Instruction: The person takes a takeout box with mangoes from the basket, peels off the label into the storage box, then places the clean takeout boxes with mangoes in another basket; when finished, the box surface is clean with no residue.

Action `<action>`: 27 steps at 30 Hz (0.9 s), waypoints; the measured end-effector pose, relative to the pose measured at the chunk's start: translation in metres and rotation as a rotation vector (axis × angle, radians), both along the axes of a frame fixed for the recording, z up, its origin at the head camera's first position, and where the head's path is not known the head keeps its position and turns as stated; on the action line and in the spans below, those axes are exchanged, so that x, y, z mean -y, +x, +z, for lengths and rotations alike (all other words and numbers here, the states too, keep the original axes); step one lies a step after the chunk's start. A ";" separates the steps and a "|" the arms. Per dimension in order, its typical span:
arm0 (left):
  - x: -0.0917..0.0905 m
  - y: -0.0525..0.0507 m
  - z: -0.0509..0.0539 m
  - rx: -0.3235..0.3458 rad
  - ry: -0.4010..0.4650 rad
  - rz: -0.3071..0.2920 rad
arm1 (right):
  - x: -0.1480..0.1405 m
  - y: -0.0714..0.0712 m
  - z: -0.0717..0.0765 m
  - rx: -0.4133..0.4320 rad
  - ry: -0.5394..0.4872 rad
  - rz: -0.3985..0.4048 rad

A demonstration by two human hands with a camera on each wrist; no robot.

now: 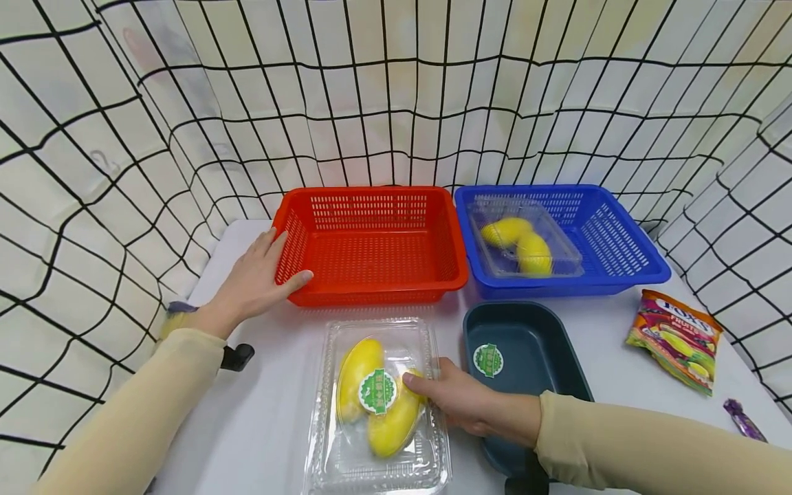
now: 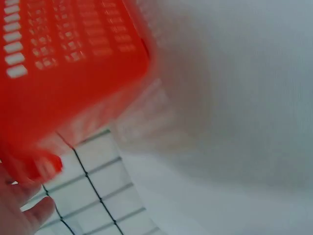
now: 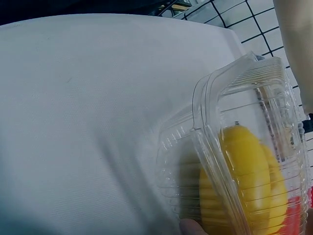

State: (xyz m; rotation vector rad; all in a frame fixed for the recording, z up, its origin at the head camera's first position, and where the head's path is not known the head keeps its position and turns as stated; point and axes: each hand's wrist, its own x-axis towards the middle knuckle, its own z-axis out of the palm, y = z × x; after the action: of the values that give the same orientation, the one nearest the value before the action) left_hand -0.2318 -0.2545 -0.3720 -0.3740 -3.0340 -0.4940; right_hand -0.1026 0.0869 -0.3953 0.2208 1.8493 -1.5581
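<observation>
A clear plastic clamshell box (image 1: 379, 474) with yellow mangoes (image 1: 359, 371) inside and a green-and-white round sticker on its lid is in the lower middle of the head view. My right hand (image 1: 460, 399) grips its right side, thumb over the lid; the right wrist view shows the same box (image 3: 244, 88) tilted above the white surface. My left hand (image 1: 256, 278) is at the left end of the red plastic basket (image 1: 371, 292), fingers straight along its outer side and thumb pointing over the front corner. The left wrist view is blurred, so contact with the basket is hard to judge.
A blue basket (image 1: 625, 275) at the back right holds another clear box of mangoes (image 1: 533, 254). In front stands a dark teal tray (image 1: 532, 350) with a similar sticker. Toward the right edge lie a Fox's candy bag (image 1: 674, 340) and a purple wrapper (image 1: 744, 419). Black netting (image 1: 414, 110) surrounds the table.
</observation>
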 end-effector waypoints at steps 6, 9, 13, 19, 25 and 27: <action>-0.045 0.038 0.006 -0.292 0.127 -0.296 | 0.000 0.001 0.002 -0.002 -0.021 -0.002; -0.070 0.057 0.002 -0.214 0.135 -0.423 | -0.001 0.000 0.004 -0.003 -0.012 0.004; -0.090 0.067 -0.009 0.006 0.095 -0.457 | -0.002 -0.001 0.003 -0.007 0.005 0.015; -0.097 0.062 -0.021 0.153 0.086 -0.436 | -0.004 -0.008 0.002 -0.014 0.074 0.089; -0.094 0.065 -0.027 0.121 0.051 -0.437 | -0.007 -0.021 0.007 -0.073 0.145 0.206; -0.092 0.069 -0.029 0.096 0.047 -0.414 | -0.006 -0.024 0.008 -0.117 0.172 0.231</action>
State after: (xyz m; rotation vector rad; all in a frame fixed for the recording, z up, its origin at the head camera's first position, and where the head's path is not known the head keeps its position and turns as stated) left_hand -0.1627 -0.1624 -0.4006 -1.0131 -3.0270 -0.6155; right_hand -0.1264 0.0931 -0.3868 -0.0073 2.0231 -1.2799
